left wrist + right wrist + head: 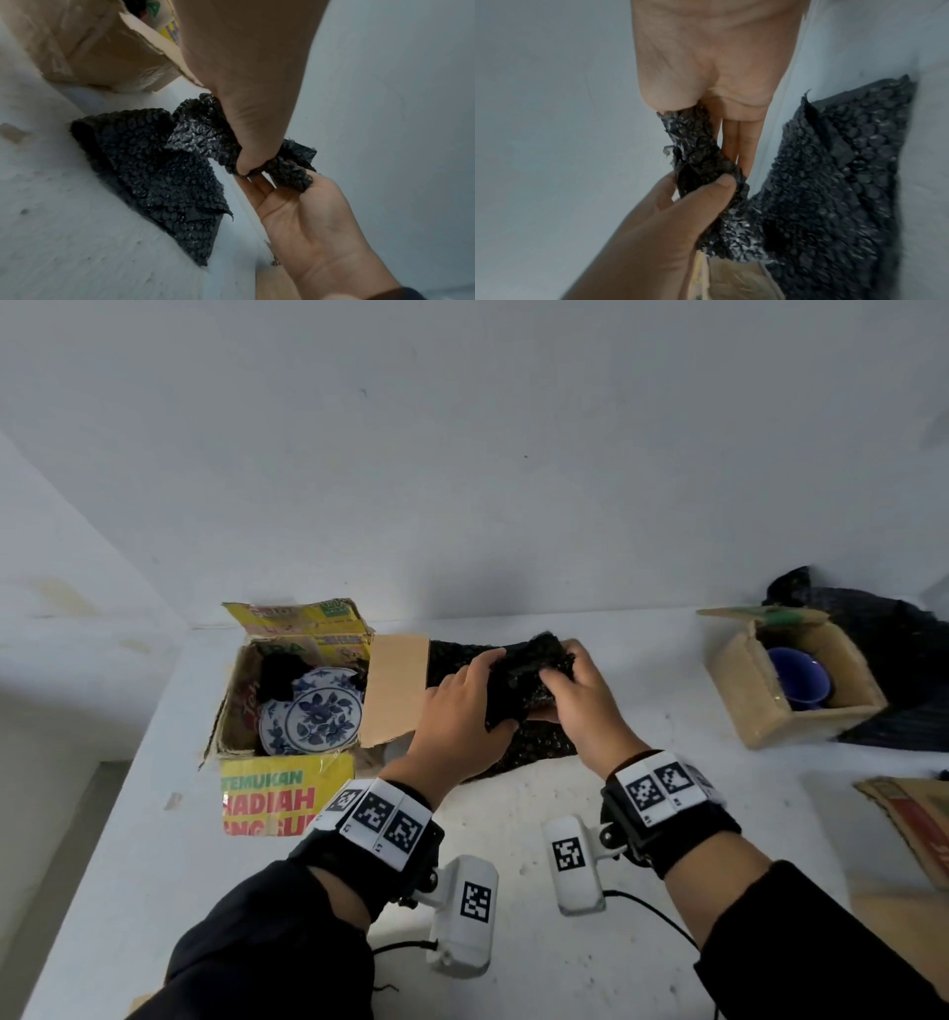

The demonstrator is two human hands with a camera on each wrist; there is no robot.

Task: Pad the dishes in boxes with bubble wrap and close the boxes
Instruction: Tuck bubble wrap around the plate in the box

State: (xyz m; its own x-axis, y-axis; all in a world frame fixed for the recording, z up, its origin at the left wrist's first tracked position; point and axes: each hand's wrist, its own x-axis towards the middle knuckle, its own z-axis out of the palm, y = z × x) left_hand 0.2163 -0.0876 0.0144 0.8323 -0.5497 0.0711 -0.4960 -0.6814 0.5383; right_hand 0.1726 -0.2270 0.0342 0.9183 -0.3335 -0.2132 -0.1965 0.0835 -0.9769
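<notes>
We hold a wad of black bubble wrap [524, 683] above the white bench [513, 814], our left hand [457, 711] and right hand [585, 701] both with fingers clamped on it. More wrap [534, 742] lies under them. Farther left, the yellow box [287, 778] stands open with blue-patterned plates [321, 713]; far right, a plain box [770, 716] holds a blue cup [798, 675].

The front flap of the yellow box [287, 793] beside my left wrist read "TEMUKAN" in green, then "HADIAH" in red, with a third red line cut off at the flap's edge. Print on its back flap [303, 618] and on the cardboard sheet [914, 819] to my right was too blurred to read.
</notes>
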